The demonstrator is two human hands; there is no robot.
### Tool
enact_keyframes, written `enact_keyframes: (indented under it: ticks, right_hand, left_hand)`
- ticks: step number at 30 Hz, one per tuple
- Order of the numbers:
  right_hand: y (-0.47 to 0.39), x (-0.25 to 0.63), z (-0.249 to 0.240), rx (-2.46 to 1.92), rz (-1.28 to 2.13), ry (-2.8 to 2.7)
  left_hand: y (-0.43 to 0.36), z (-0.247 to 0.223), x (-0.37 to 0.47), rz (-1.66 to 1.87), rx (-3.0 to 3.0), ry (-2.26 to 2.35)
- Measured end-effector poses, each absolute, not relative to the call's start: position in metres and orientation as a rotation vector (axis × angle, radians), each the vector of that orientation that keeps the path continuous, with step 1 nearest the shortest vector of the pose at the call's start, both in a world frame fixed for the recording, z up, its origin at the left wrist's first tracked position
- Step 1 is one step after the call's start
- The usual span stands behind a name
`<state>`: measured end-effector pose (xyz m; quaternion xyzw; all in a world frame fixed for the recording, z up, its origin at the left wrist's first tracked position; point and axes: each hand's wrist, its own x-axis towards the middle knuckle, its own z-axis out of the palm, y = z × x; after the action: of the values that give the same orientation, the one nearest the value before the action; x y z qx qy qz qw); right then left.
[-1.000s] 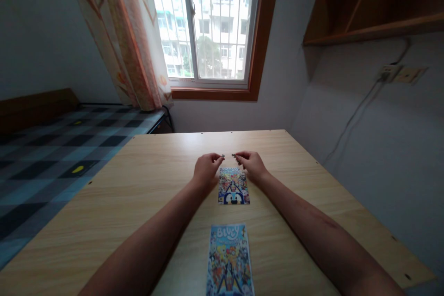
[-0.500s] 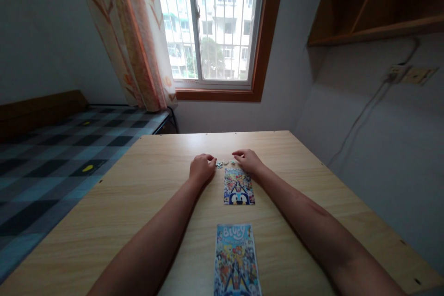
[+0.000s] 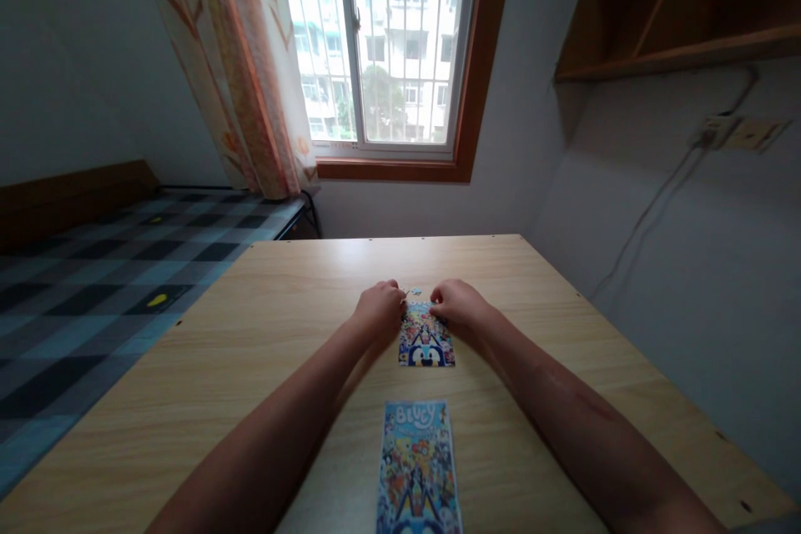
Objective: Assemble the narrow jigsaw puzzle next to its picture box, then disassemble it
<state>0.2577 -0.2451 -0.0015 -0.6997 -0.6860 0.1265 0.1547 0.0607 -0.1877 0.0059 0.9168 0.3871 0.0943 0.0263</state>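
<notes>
A small partly built jigsaw puzzle (image 3: 426, 342) with a blue cartoon dog lies on the wooden table (image 3: 263, 325). My left hand (image 3: 379, 310) and my right hand (image 3: 459, 305) rest at its far corners, fingertips pinched at the top edge. A few small loose pieces (image 3: 414, 292) show between the two hands. Whether the fingers hold a piece is hidden by the knuckles. A colourful printed picture card (image 3: 417, 467) lies nearer to me on the table.
A white wall runs along the table's right side, with a socket and cable (image 3: 707, 133) and a wooden shelf (image 3: 676, 8) above. A window (image 3: 381, 42) and curtain (image 3: 238, 58) are behind. A bed with a checked cover (image 3: 93, 284) stands left.
Both hands lowered the loose pieces to the table, then drew back and closer together onto the puzzle's top edge. The camera shifted slightly.
</notes>
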Motion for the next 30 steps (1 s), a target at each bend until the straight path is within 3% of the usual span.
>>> enact_keyframes:
  ticks: [23, 30]
  right_hand:
    - [-0.238, 0.26, -0.007, -1.833, 0.559, -1.879]
    - [-0.235, 0.261, -0.014, -1.79, 0.597, -1.933]
  left_hand:
    - [-0.176, 0.01, 0.059, 0.238, 2.67, 1.168]
    - [-0.173, 0.005, 0.054, 0.387, 2.72, 1.282]
